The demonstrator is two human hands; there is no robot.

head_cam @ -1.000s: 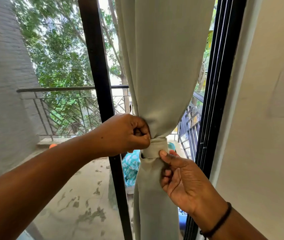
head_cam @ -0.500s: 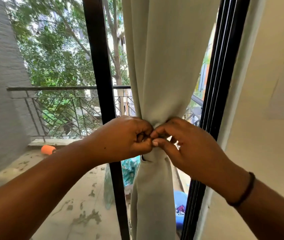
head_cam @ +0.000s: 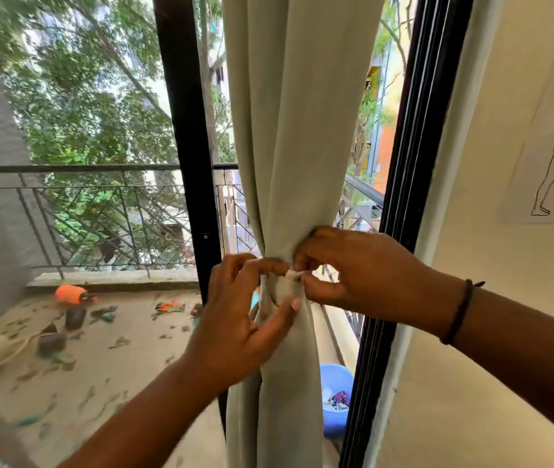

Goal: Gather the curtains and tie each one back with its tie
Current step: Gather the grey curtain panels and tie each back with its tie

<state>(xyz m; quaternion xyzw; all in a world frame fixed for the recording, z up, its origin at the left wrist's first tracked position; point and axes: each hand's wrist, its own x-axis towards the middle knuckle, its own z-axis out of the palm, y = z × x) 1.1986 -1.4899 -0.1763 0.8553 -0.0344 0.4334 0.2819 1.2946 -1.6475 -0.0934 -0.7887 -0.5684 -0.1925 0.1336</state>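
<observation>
A pale grey-green curtain (head_cam: 297, 130) hangs gathered in front of a glass door and is cinched at its waist by a matching fabric tie (head_cam: 282, 288). My left hand (head_cam: 238, 329) grips the tie from the left, thumb and fingers curled round the band. My right hand (head_cam: 353, 271) pinches the small pale end of the tie between thumb and forefinger at the top of the band. Most of the tie is hidden behind my fingers.
A black door frame (head_cam: 186, 146) stands left of the curtain and black sliding tracks (head_cam: 414, 163) right of it. A cream wall (head_cam: 505, 332) with a line drawing is at the right. Outside lie a railing (head_cam: 100, 168), scattered items and a blue bucket (head_cam: 336, 407).
My right hand has come up from below the tie to pinch its end. My left hand has dropped slightly and opened round the band. The view has shifted closer.
</observation>
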